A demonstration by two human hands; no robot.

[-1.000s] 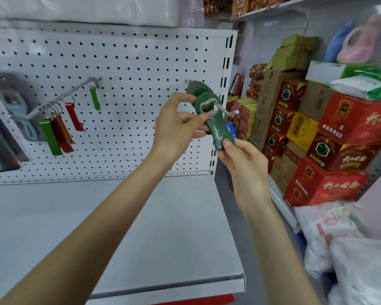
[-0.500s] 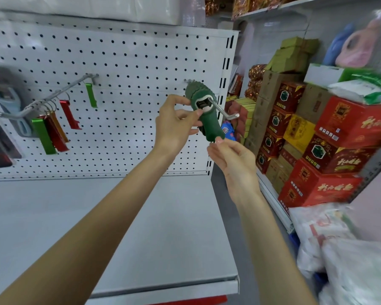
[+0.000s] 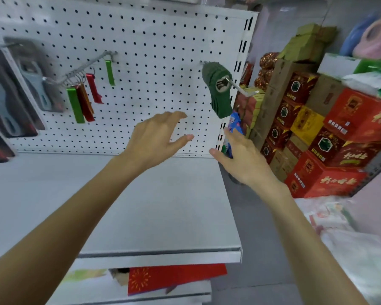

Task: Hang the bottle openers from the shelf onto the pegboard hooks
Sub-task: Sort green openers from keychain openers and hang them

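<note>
A white metal pegboard (image 3: 152, 51), its face dotted with even rows of small round holes, fills the back of the bay, and below it a flat, matte grey shelf (image 3: 141, 205) runs forward to a folded front lip. To the right stand glossy red cartons (image 3: 350, 133), piled with brown and yellow boxes. Two bare forearms reach up from the bottom corners. The left hand (image 3: 154, 139) hovers in front of the lower pegboard with its fingers (image 3: 173, 117) spread and relaxed, gripping nothing; the right hand (image 3: 244, 159) is near the upright at the pegboard's right edge, fingers (image 3: 230, 135) straight and loose, likewise holding nothing. Both are below the green bottle openers (image 3: 218, 91) and apart from them. At far left hang clear plastic blister packs (image 3: 31, 80) with grey-blue tools inside, blurred. The green bottle openers are a tight stack of dark, rounded, paddle-shaped pieces, wide at the top and tapering down; they hang tilted on the right hook (image 3: 242, 90) – a thin bright metal rod that passes through the opening in the front one and sticks out past it. Slim flat openers (image 3: 75, 105) in shiny green, red and orange dangle by rings from the left hook (image 3: 86, 67) – a longer wire rod.
</note>
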